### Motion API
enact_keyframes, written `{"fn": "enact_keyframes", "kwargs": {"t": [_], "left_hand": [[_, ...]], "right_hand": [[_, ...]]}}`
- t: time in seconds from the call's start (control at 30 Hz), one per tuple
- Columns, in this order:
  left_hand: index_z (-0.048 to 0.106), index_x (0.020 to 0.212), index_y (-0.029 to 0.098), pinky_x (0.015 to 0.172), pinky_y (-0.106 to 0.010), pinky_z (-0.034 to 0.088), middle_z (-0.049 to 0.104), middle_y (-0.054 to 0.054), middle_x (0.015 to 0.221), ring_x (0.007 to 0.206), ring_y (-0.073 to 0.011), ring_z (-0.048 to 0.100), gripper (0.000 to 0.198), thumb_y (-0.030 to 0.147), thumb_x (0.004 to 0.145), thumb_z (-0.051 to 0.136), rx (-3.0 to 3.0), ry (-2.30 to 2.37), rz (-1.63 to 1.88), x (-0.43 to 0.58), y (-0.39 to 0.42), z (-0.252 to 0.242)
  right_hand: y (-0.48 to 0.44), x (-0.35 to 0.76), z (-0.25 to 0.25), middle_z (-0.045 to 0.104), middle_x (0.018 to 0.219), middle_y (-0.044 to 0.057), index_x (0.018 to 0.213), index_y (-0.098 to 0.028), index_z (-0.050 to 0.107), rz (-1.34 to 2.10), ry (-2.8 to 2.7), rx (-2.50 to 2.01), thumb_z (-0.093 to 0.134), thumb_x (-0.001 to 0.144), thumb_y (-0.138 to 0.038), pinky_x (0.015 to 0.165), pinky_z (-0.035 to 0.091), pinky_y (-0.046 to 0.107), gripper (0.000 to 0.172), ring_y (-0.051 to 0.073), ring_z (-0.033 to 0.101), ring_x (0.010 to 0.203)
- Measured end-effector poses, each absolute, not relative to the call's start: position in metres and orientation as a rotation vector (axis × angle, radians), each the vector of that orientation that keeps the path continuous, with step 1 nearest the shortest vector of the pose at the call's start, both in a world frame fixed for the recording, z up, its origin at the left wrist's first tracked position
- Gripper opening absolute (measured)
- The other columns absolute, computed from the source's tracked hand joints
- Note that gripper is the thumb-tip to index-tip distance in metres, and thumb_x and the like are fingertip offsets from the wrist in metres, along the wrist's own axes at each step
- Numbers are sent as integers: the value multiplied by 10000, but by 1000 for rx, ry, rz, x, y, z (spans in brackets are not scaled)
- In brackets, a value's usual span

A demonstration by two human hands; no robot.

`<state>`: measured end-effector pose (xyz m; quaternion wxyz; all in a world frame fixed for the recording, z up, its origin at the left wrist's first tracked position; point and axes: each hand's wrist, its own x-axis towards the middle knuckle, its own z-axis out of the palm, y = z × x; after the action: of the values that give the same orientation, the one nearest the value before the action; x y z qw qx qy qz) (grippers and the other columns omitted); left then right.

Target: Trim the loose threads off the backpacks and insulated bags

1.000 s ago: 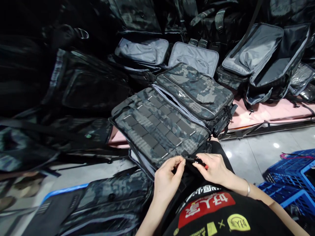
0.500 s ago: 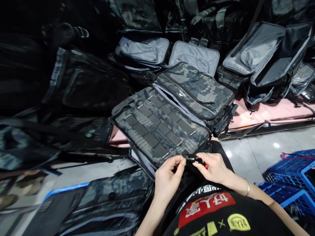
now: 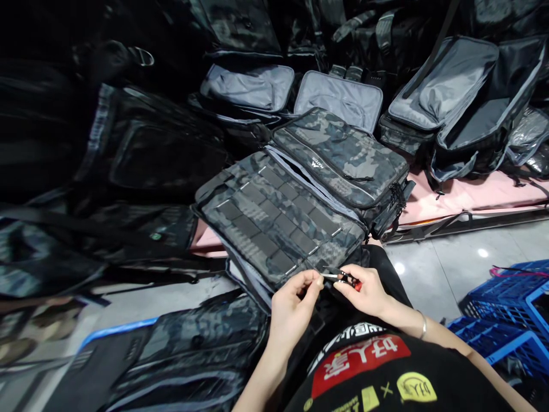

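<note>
A dark camouflage backpack (image 3: pixel 295 200) lies face up, its near end resting on my lap, with webbing rows on the front flap and an open zip across the middle. My left hand (image 3: pixel 294 306) is closed in a pinch at the bag's near edge, on something thin that I cannot make out. My right hand (image 3: pixel 364 292) is closed around a small tool with a red handle (image 3: pixel 347 280), whose metal tip points toward my left fingers. The two hands almost touch.
Several more backpacks lie all around, some open with grey lining (image 3: pixel 338 97). A pink mat (image 3: pixel 463 194) lies under those on the right. Blue plastic crates (image 3: pixel 506 320) stand on the tiled floor at the right. Another dark bag (image 3: pixel 180 349) sits at my lower left.
Both hands have shifted slightly up toward the bag's edge; otherwise their grips look the same.
</note>
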<state>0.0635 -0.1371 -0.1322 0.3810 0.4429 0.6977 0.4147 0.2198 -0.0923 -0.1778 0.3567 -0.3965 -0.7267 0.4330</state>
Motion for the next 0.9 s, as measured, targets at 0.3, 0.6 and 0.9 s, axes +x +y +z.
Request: {"fn": "enact_keyframes", "kwargs": {"t": [0.3, 0.6, 0.9], "left_hand": [[624, 691, 171, 564, -233, 413, 592, 9, 613, 561, -119, 497, 217, 382, 722, 583, 1131, 1784, 1071, 65, -137, -130], [625, 691, 174, 591, -238, 427, 607, 4, 626, 583, -128, 524, 209, 378, 717, 585, 1121, 1800, 1082, 66, -138, -131], [626, 696, 179, 616, -245, 435, 623, 2, 645, 608, -138, 544, 206, 381, 718, 591, 1131, 1806, 1069, 66, -138, -130]], "right_hand": [[-93, 226, -173, 682, 746, 35, 910, -167, 620, 872, -2043, -1001, 547, 844, -334, 572, 446, 230, 194, 131, 599, 589], [-97, 230, -163, 649, 683, 25, 973, -159, 596, 672, -2201, -1042, 499, 878, -338, 581, 436, 235, 225, 135, 594, 585], [-102, 228, -157, 639, 685, 22, 944, -158, 585, 623, -2193, -1074, 490, 881, -310, 575, 423, 230, 190, 131, 585, 576]]}}
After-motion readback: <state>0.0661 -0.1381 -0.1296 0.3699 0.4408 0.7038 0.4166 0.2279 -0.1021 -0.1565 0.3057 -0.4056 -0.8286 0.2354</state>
